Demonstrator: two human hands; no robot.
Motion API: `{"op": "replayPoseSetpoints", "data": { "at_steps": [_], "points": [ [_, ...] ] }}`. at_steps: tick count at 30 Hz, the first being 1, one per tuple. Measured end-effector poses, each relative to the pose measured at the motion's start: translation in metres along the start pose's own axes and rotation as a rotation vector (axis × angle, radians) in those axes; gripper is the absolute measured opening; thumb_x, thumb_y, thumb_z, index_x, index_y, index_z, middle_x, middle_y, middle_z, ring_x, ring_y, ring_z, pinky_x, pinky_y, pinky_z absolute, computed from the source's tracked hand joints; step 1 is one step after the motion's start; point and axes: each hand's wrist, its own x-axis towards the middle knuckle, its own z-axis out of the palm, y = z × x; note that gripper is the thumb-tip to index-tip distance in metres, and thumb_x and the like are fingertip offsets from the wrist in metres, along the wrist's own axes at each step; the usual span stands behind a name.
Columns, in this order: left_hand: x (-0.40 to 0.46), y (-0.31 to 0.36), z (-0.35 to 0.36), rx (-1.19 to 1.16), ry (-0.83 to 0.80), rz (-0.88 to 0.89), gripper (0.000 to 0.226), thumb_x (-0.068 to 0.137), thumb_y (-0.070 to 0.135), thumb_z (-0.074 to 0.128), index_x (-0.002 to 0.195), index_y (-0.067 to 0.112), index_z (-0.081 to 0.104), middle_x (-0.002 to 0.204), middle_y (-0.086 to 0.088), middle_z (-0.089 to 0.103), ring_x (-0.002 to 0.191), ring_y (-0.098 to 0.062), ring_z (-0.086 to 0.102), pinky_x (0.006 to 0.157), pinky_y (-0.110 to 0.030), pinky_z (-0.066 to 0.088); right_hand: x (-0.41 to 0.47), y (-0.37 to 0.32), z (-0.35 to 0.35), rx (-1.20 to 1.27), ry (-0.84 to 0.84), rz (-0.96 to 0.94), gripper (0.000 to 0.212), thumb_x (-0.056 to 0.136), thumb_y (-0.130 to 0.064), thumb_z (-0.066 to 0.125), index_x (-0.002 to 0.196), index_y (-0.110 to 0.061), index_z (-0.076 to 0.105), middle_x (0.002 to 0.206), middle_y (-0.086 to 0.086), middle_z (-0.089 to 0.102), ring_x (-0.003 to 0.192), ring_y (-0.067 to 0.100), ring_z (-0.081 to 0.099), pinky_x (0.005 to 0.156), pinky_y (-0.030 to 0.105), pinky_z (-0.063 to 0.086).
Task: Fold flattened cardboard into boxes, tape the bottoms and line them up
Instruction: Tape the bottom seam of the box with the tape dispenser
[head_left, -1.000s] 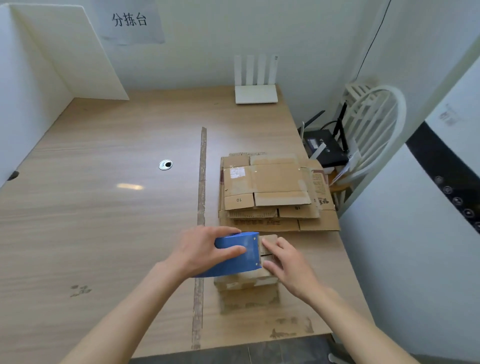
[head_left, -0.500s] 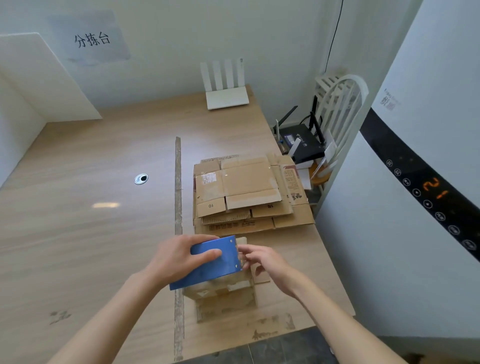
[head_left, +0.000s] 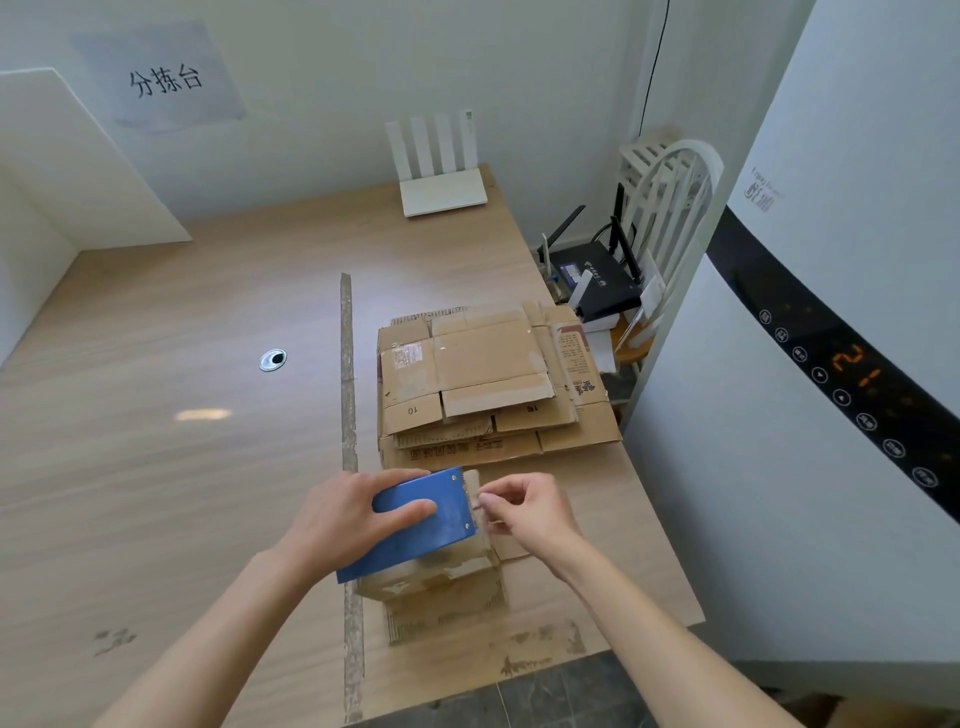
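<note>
Near the worktop (head_left: 156, 467) edge, our left hand (head_left: 353, 514) grips the blue dispenser (head_left: 415, 525) over the box (head_left: 441, 577) — light, easily dented — while our right hand (head_left: 530, 509) pinches the slippery tape end (head_left: 480, 501).

Illumination bright, even, cool. One soft glare patch on the tabletop (head_left: 156, 364) left of centre. Shadows faint and diffuse. Focus adequate throughout; slight softness, fine print illegible. Wide-angle distortion bends the walls and appliance toward the frame edges.
</note>
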Motion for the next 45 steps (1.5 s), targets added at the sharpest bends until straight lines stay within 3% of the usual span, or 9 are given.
{"op": "replayPoseSetpoints", "data": {
  "at_steps": [5, 16, 18, 19, 22, 24, 28, 35, 45],
  "points": [
    [0.004, 0.001, 0.006, 0.018, 0.033, 0.022, 0.043, 0.073, 0.086, 0.033, 0.109, 0.070, 0.053, 0.083, 0.028, 0.065, 0.074, 0.003, 0.061, 0.060, -0.017, 0.043, 0.002, 0.008, 0.003, 0.064, 0.059, 0.118, 0.009, 0.096, -0.008, 0.071, 0.091, -0.014, 0.077, 0.095, 0.008, 0.075, 0.086, 0.018, 0.075, 0.074, 0.033, 0.065],
    [0.013, -0.002, 0.013, -0.018, 0.058, 0.041, 0.038, 0.074, 0.087, 0.032, 0.104, 0.072, 0.049, 0.082, 0.031, 0.063, 0.073, 0.002, 0.062, 0.062, -0.023, 0.051, 0.017, 0.010, 0.008, -0.007, 0.117, 0.126, 0.007, 0.096, -0.021, 0.073, 0.092, -0.025, 0.077, 0.093, -0.002, 0.077, 0.081, 0.013, 0.076, 0.069, 0.033, 0.066],
    [0.013, -0.002, 0.013, -0.031, 0.066, 0.037, 0.036, 0.073, 0.087, 0.033, 0.102, 0.072, 0.049, 0.081, 0.032, 0.062, 0.072, 0.002, 0.062, 0.061, -0.023, 0.051, 0.015, 0.012, 0.011, -0.031, 0.147, 0.112, 0.008, 0.094, -0.024, 0.074, 0.101, -0.026, 0.077, 0.094, -0.005, 0.077, 0.083, 0.012, 0.074, 0.072, 0.036, 0.066],
    [0.012, -0.002, 0.013, -0.040, 0.080, 0.036, 0.039, 0.073, 0.087, 0.034, 0.104, 0.070, 0.051, 0.082, 0.032, 0.063, 0.072, 0.002, 0.062, 0.060, -0.023, 0.051, 0.015, 0.014, 0.013, -0.070, 0.161, 0.089, 0.022, 0.093, -0.027, 0.075, 0.115, -0.028, 0.074, 0.096, -0.008, 0.077, 0.088, 0.012, 0.073, 0.078, 0.039, 0.065],
    [0.010, -0.004, 0.016, -0.065, 0.123, 0.032, 0.038, 0.073, 0.086, 0.036, 0.103, 0.070, 0.053, 0.085, 0.031, 0.065, 0.072, 0.003, 0.062, 0.060, -0.023, 0.049, 0.015, 0.014, 0.011, -0.312, 0.182, -0.042, 0.068, 0.092, -0.032, 0.075, 0.151, -0.041, 0.043, 0.142, -0.011, 0.059, 0.125, 0.016, 0.060, 0.102, 0.041, 0.053],
    [0.011, -0.006, 0.016, -0.074, 0.131, 0.038, 0.030, 0.074, 0.086, 0.037, 0.098, 0.074, 0.050, 0.085, 0.033, 0.064, 0.073, 0.003, 0.062, 0.062, -0.024, 0.050, 0.014, 0.012, 0.006, -0.362, 0.107, -0.161, 0.067, 0.094, -0.029, 0.072, 0.152, -0.043, 0.041, 0.162, -0.012, 0.034, 0.140, 0.015, 0.046, 0.111, 0.040, 0.047],
    [0.010, -0.006, 0.017, -0.074, 0.134, 0.045, 0.026, 0.074, 0.084, 0.039, 0.097, 0.075, 0.050, 0.083, 0.035, 0.063, 0.072, 0.002, 0.062, 0.060, -0.024, 0.050, 0.011, 0.016, 0.015, -0.209, -0.073, -0.116, 0.051, 0.100, -0.025, 0.066, 0.145, -0.044, 0.050, 0.146, -0.012, 0.054, 0.133, 0.012, 0.053, 0.108, 0.039, 0.051],
    [0.003, -0.013, -0.002, -0.016, 0.065, 0.023, 0.022, 0.081, 0.078, 0.052, 0.101, 0.068, 0.055, 0.079, 0.028, 0.065, 0.070, 0.001, 0.062, 0.058, -0.020, 0.047, 0.014, 0.014, 0.018, -0.232, -0.018, -0.029, 0.050, 0.090, -0.032, 0.073, 0.136, -0.046, 0.058, 0.127, -0.016, 0.065, 0.120, 0.008, 0.059, 0.103, 0.043, 0.054],
    [-0.080, -0.109, -0.036, 0.050, 0.046, -0.278, 0.010, 0.085, 0.067, 0.060, 0.087, 0.068, 0.050, 0.079, 0.030, 0.064, 0.074, 0.003, 0.060, 0.063, -0.020, 0.046, 0.008, 0.007, 0.022, -0.323, -0.001, -0.071, 0.050, 0.092, -0.029, 0.075, 0.139, -0.037, 0.059, 0.125, -0.016, 0.066, 0.121, 0.006, 0.059, 0.105, 0.038, 0.051]
  ]
}}
